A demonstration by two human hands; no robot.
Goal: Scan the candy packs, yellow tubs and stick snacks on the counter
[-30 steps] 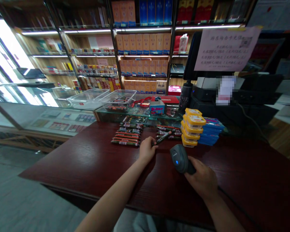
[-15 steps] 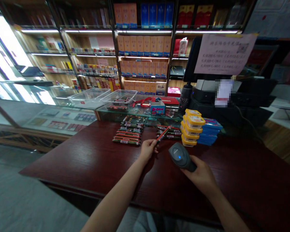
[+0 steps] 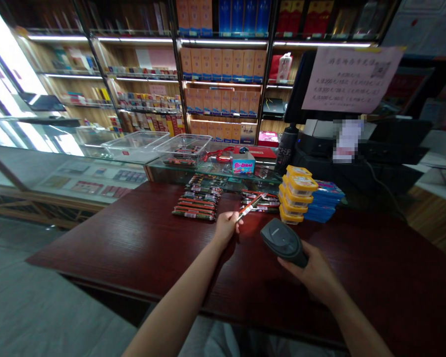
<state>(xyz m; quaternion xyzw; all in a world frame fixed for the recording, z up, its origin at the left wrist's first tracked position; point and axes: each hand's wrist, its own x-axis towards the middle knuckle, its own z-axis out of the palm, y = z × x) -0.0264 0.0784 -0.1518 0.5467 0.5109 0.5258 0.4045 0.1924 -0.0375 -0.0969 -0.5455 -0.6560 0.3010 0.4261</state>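
Observation:
My left hand [image 3: 226, 229] is closed on one end of a slim wrapped stick [image 3: 250, 207], dark and orange, tilted up to the right. A bright patch lies along its wrapper. In my right hand [image 3: 315, 270] is a dark grey barcode scanner [image 3: 282, 240], its head turned toward the stick. Behind the left hand, a row of similar wrapped sticks [image 3: 195, 206] lies on the dark red wooden counter [image 3: 134, 238]. A smaller pile of sticks [image 3: 271, 202] is partly hidden by the held one. What the wrappers contain cannot be made out.
Yellow-lidded tubs [image 3: 295, 198] stand stacked beside blue packs [image 3: 323, 201] at the right. Clear plastic bins [image 3: 184, 144] and a small pink-and-blue box [image 3: 243, 163] sit on the glass ledge behind. A monitor with a paper sign [image 3: 351, 79] rises at the back right.
The stick in my left hand now shows a bright patch and has shifted slightly. The blue light on the scanner no longer shows. My right hand has moved slightly right.

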